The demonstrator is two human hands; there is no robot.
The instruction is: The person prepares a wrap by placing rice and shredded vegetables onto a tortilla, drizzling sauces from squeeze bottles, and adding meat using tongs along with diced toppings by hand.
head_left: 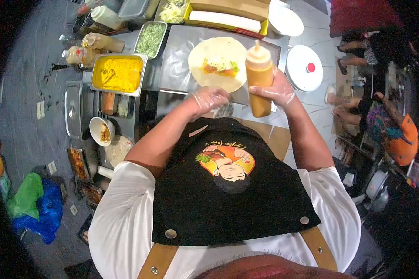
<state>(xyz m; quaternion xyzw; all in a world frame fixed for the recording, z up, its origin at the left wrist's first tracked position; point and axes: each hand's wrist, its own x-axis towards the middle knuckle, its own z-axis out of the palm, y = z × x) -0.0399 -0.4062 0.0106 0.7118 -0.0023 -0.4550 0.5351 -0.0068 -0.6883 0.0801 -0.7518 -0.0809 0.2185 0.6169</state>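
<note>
My right hand, in a clear plastic glove, is wrapped round a squeeze bottle of orange-brown sauce, its nozzle pointing up and away from me. Just left of it, on a steel work surface, lies a round flatbread. A filling of orange-yellow pieces, green leaf and a white topping sits on the bread's middle. My left hand, also gloved, hovers below the bread's near edge. Its fingers are loosely bent and apart from the bottle, and I see nothing held in them.
Left of the bread stand a pan of yellow food, a tray of shredded greens and sauce bottles. A boxed roll lies at the back. Right are a white lid with red knob and a person in orange.
</note>
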